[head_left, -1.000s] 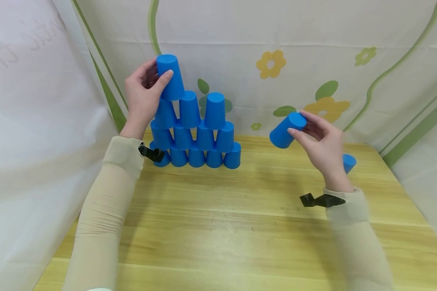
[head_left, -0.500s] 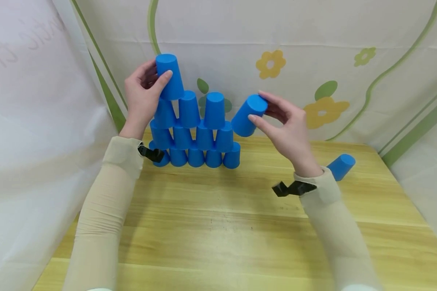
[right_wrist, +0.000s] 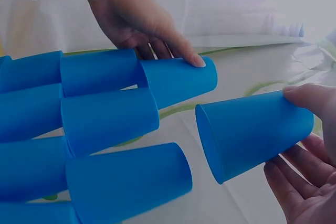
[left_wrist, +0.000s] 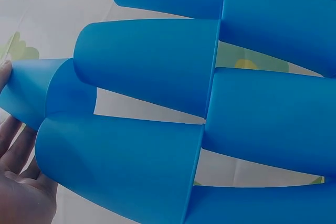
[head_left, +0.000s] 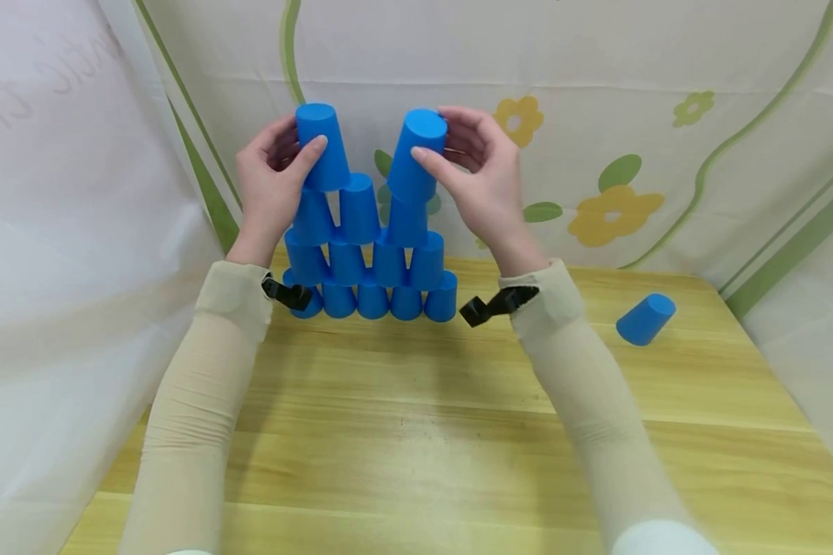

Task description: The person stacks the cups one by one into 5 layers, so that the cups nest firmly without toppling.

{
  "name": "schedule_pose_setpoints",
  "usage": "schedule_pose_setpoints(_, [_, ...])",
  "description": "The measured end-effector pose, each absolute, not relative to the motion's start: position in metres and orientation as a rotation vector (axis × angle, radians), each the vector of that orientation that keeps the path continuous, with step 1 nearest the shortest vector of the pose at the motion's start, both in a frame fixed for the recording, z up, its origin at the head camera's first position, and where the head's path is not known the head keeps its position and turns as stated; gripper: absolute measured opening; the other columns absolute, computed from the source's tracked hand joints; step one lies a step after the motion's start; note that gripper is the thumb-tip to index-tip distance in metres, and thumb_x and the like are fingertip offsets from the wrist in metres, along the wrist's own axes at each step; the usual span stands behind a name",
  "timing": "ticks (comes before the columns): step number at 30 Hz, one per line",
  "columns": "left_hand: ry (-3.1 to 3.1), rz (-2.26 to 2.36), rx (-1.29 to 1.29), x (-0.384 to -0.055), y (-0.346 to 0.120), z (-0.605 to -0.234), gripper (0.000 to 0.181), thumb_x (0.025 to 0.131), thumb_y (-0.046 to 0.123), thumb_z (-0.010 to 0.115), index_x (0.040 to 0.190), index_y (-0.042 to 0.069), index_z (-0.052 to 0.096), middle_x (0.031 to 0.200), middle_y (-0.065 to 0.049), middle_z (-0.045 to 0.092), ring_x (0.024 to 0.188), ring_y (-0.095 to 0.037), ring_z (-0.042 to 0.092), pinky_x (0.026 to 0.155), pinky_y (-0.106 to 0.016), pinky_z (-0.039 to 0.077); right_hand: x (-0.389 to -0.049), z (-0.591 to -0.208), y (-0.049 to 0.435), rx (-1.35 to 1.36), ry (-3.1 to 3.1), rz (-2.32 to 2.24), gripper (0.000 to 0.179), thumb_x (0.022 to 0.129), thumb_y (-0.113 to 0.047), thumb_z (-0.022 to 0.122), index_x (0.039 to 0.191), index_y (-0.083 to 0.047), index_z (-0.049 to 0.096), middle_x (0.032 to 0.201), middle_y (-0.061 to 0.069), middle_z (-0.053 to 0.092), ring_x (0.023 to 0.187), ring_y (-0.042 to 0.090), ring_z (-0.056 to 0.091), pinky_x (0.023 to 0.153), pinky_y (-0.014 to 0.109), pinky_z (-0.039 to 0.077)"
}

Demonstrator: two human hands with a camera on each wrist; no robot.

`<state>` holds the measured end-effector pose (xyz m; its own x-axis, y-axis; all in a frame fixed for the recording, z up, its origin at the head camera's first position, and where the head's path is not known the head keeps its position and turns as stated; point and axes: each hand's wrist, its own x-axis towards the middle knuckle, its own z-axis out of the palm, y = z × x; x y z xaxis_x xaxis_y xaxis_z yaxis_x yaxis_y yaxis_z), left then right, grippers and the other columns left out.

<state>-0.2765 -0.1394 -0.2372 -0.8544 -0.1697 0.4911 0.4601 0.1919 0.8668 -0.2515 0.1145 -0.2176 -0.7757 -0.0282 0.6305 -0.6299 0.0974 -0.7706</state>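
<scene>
In the head view my left hand (head_left: pixel 272 173) grips an upside-down blue cup (head_left: pixel 329 169), thumb in front, at the top left of a stack of blue cups. That cup's rim overlaps the two cups beneath it. My right hand (head_left: pixel 489 177) holds another blue cup (head_left: pixel 411 173), tilted, over the right-hand cup (head_left: pixel 408 225) of the stack's third row. The right wrist view shows a gap between this held cup (right_wrist: pixel 252 135) and the stacked cup (right_wrist: pixel 134 182) below it. In the left wrist view, stacked cups (left_wrist: pixel 147 66) partly hide the left hand's cup (left_wrist: pixel 31 85).
The lower rows hold several upside-down blue cups (head_left: pixel 373 301) side by side on the wooden table (head_left: pixel 416 432). One more blue cup (head_left: pixel 645 320) stands apart at the right. A white cloth with flower prints (head_left: pixel 614 216) hangs behind, and white cloth (head_left: pixel 62 254) hangs on the left.
My right hand has carried its cup leftward and up, from the right of the stack to over its third row. The left hand has kept its hold at the top left.
</scene>
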Motion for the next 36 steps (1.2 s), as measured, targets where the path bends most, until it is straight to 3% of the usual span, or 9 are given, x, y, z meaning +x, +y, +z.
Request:
schedule_pose_setpoints(6, [-1.967,-1.732,-0.294,-0.296,-0.151,-0.251,0.048,0.094,0.031,0.076,0.138,0.016,0.064,0.133,0.000,0.066,0.118,-0.020,0.062,0.104,-0.031,0.046,-0.273,-0.216,0.089,0.616,-2.001,1.748,0.050,0.090,-0.012,0.080,0.135,-0.004,0.059,0.129,0.004,0.066,0.115,0.016,0.062,0.100,0.028,0.049])
schedule_pose_setpoints(14, [-1.969,-1.731,-0.286,-0.296,-0.151,-0.253,0.050,0.093,0.034,0.076,0.139,0.017,0.064,0.133,0.001,0.065,0.119,-0.019,0.062,0.105,-0.032,0.046,-0.271,-0.204,0.067,0.555,-2.101,1.771,0.051,0.093,-0.016,0.077,0.139,-0.004,0.058,0.131,0.004,0.065,0.117,0.013,0.062,0.099,0.022,0.047])
schedule_pose_setpoints(36, [-1.964,-1.736,-0.289,-0.295,-0.150,-0.253,0.048,0.094,0.033,0.076,0.138,0.016,0.065,0.133,0.000,0.066,0.118,-0.019,0.062,0.105,-0.032,0.046,-0.282,-0.204,0.072,0.496,-2.173,1.765,0.060,0.095,-0.021,0.075,0.148,-0.007,0.051,0.139,0.005,0.062,0.123,0.015,0.059,0.101,0.020,0.045])
